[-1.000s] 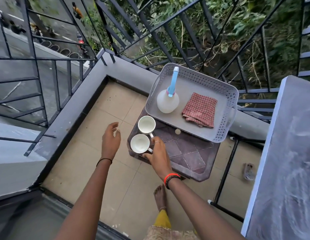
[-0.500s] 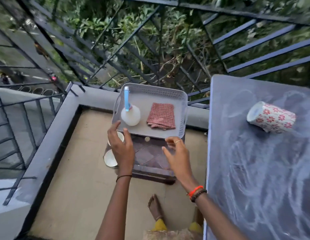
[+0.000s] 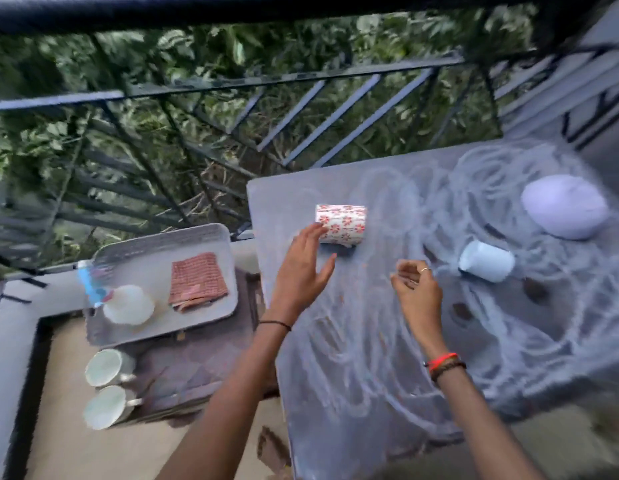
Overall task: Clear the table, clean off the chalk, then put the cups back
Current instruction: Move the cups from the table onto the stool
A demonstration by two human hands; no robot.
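Note:
A grey table point(image 3: 353, 393) covered in white chalk scribbles fills the right side. On it a red-flowered cup point(image 3: 342, 224) lies on its side, with a pale blue cup point(image 3: 487, 260) also on its side and a white rounded object point(image 3: 565, 211) further right. My left hand point(image 3: 302, 268) is open, fingertips at the flowered cup's left end. My right hand point(image 3: 417, 289) hovers over the table, fingers loosely curled, holding nothing. Two white mugs point(image 3: 105, 388) stand on the low stool point(image 3: 197, 368) at lower left.
A grey perforated tray point(image 3: 211, 306) on the stool holds a white spray bottle point(image 3: 126, 303) with a blue nozzle and a folded red checked cloth point(image 3: 197, 282). A black metal railing point(image 3: 301, 81) with foliage behind borders the balcony. The view is motion-blurred.
Both hands left the mugs on the stool and swung right over the chalked table. The view turned right, and the left hand now reaches the flowered cup.

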